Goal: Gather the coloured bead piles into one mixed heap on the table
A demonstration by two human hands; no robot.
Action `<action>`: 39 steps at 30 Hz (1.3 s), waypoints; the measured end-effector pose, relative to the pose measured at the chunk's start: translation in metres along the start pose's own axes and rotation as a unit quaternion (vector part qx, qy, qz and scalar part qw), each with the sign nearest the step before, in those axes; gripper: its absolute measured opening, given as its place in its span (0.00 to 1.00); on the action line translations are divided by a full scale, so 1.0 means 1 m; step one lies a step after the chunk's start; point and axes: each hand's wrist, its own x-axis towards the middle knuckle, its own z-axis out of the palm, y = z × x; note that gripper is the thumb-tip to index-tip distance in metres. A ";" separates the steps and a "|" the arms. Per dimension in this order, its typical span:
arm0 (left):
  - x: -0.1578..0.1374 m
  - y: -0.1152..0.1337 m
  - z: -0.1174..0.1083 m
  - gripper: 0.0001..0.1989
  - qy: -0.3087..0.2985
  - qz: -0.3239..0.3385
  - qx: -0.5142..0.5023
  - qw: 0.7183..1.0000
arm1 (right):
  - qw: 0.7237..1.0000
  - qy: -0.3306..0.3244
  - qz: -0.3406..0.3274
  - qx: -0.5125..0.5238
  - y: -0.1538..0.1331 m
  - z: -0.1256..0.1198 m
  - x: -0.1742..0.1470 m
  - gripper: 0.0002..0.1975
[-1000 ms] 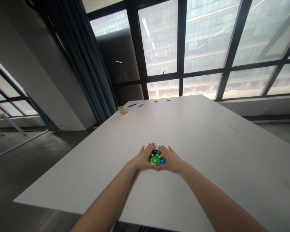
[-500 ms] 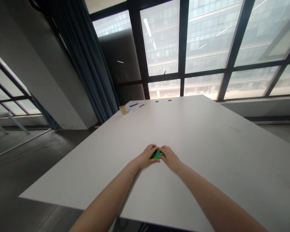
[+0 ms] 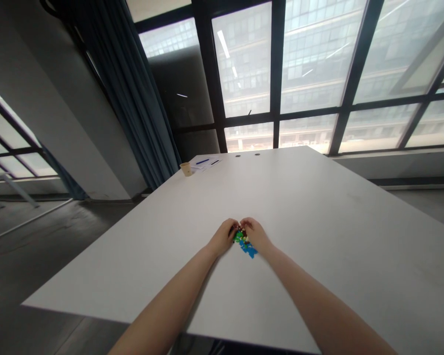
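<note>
Head view: both hands meet on the white bench (image 3: 318, 236), about midway between its left and right edges and nearer the near edge than the far one. The left hand (image 3: 224, 236) and right hand (image 3: 256, 233) are curled toward each other, fingertips almost touching, over a small heap of coloured building bricks (image 3: 245, 245). Green pieces sit between the hands, and blue pieces spill out on the bench just below the right hand. The fingers of both hands are bent in on the bricks, but the pieces are too small to tell whether either hand actually pinches one. At the far left corner of the bench stands a small paper cup (image 3: 185, 168), with sheets of paper (image 3: 206, 162) and pens just beside it, well apart from the hands.
</note>
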 end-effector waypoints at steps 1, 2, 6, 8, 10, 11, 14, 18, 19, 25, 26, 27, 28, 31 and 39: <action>0.001 -0.002 -0.001 0.08 0.013 -0.020 -0.031 0.999 | 0.999 -0.022 0.016 0.025 -0.003 -0.004 0.001 0.09; 0.002 -0.005 -0.002 0.09 0.024 -0.040 -0.065 0.997 | 0.998 -0.048 0.024 0.037 -0.007 -0.008 0.001 0.08; 0.002 -0.015 -0.019 0.14 0.010 -0.084 -0.180 0.980 | 0.987 -0.144 -0.018 -0.063 -0.019 -0.034 -0.002 0.12; 0.000 -0.020 -0.030 0.20 -0.045 -0.083 -0.186 0.978 | 0.967 -0.194 -0.043 -0.158 -0.019 -0.045 -0.007 0.26; -0.004 -0.023 -0.040 0.31 -0.103 -0.070 -0.131 0.984 | 0.934 -0.252 -0.053 -0.248 -0.016 -0.052 -0.012 0.46; -0.006 -0.023 -0.043 0.37 -0.128 -0.063 -0.087 0.986 | 0.917 -0.273 -0.055 -0.286 -0.013 -0.053 -0.015 0.54; -0.009 -0.021 -0.043 0.43 -0.179 -0.048 0.043 0.982 | 0.891 -0.272 -0.069 -0.356 -0.006 -0.047 -0.021 0.58; -0.011 -0.013 -0.026 0.31 -0.178 -0.011 0.105 0.978 | 0.899 -0.214 -0.108 -0.365 0.000 -0.025 -0.024 0.44; -0.011 -0.011 -0.021 0.29 -0.173 0.001 0.108 0.979 | 0.903 -0.201 -0.121 -0.359 0.001 -0.019 -0.025 0.40; -0.010 -0.002 -0.012 0.17 -0.100 0.079 0.121 0.984 | 0.918 -0.126 -0.187 -0.327 0.001 -0.002 -0.026 0.19; -0.009 0.000 -0.011 0.16 -0.091 0.086 0.123 0.984 | 0.918 -0.118 -0.189 -0.328 0.001 -0.002 -0.026 0.17; -0.009 0.001 -0.010 0.15 -0.086 0.090 0.125 0.984 | 0.918 -0.110 -0.188 -0.332 0.000 -0.002 -0.025 0.14; -0.008 0.002 -0.009 0.13 -0.082 0.091 0.127 0.984 | 0.918 -0.102 -0.184 -0.337 -0.001 -0.002 -0.025 0.12; -0.007 0.004 -0.006 0.12 -0.068 0.082 0.132 0.985 | 0.921 -0.076 -0.166 -0.344 -0.002 0.000 -0.023 0.07; 0.001 0.000 0.006 0.09 0.027 -0.028 0.008 0.999 | 0.968 -0.040 -0.139 -0.206 -0.007 0.002 -0.012 0.11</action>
